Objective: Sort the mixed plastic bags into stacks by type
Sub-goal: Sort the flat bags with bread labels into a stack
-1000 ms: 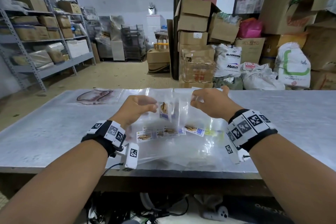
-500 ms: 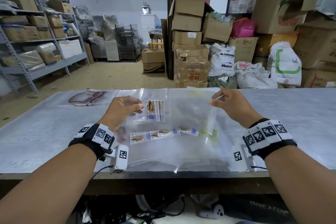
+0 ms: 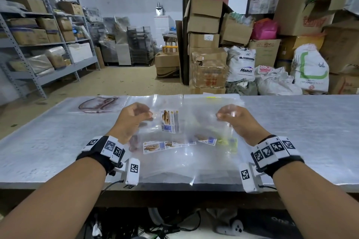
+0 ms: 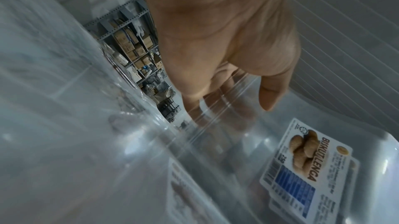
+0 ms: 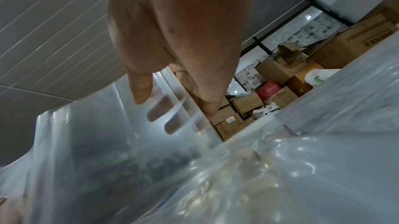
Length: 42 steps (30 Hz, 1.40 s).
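1. Here, your left hand [image 3: 134, 120] and right hand [image 3: 236, 120] hold one clear plastic bag [image 3: 196, 120] up above the bench [image 3: 310, 132], stretched between them by its upper corners.
2. Left hand: thumb [image 4: 273, 94] on the near face of the film, fingers [image 4: 194, 106] curled behind it and seen through the plastic, so it pinches the bag's left edge.
3. Right hand: thumb [image 5: 140, 89] in front, fingers [image 5: 210, 106] behind the film; it pinches the right edge the same way.
4. The held bag carries a white biscuit label [image 3: 168, 121], standing upright near your left hand. The left wrist view reads it as "BISKUT LENGA" [image 4: 302, 164].
5. Beneath the held bag lies a loose pile of clear bags [image 3: 184, 163] flat on the bench, reaching to its near edge. Several similar labels [image 3: 153, 147] show through the top layers, with a yellowish patch [image 3: 229, 141] towards the right.
6. At the far left of the bench, apart from the pile, a clear bag with a dark red printed outline [image 3: 97, 104] lies flat.
7. Behind the bench: metal shelving [image 3: 38, 44] with boxes on the left, stacked cardboard cartons [image 3: 206, 44] and white sacks [image 3: 310, 70] on the right.
8. Both wrists wear black bands with white marker tiles [image 3: 108, 147].
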Available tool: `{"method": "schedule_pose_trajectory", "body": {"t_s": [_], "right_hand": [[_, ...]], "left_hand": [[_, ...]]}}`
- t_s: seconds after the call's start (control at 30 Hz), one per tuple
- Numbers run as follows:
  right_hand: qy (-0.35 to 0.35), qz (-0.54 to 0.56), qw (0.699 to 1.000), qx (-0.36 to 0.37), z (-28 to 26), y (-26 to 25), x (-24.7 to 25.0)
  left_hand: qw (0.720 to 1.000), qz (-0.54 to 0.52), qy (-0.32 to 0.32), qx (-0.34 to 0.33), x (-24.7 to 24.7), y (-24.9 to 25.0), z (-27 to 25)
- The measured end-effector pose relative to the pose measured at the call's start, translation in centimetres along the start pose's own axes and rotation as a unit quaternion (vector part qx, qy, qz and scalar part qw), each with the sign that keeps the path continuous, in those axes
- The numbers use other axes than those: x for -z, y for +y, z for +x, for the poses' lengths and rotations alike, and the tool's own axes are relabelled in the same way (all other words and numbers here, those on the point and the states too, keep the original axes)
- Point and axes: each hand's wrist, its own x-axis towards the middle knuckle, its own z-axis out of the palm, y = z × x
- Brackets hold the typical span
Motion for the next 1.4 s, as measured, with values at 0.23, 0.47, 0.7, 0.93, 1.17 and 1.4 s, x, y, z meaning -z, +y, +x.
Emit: {"method": "schedule_pose_trajectory", "body": {"t_s": [0.23, 0.47, 0.7, 0.93, 1.17, 1.4], "right_hand": [[0.009, 0.029, 0.999, 0.015, -0.4, -0.2, -1.0], [0.051, 0.041, 0.997, 0.042, -0.1, -0.7, 0.0], [0.048, 0.052, 0.997, 0.014, -0.8, 0.8, 0.0], [0.127, -0.045, 0.99, 0.051, -1.0, -1.8, 0.8], [0.025, -0.311, 0.932, 0.184, -1.5, -8.1, -0.1], [-0.152, -0.566, 0.795, 0.157, -1.1, -11.1, -4.8]], "left_hand": [[1.0, 0.018, 0.01, 0.007, -0.9, 0.3, -0.3], [1.0, 0.009, 0.009, -0.029, -0.9, 1.2, 0.0], [1.0, 0.012, -0.004, -0.013, -1.9, 0.0, -0.6], [0.998, 0.05, -0.009, -0.034, -2.0, 0.9, -0.4], [0.998, 0.053, -0.02, -0.038, -1.9, 0.6, -0.2], [0.997, 0.073, -0.018, -0.035, -1.1, 0.1, -0.3]]}}
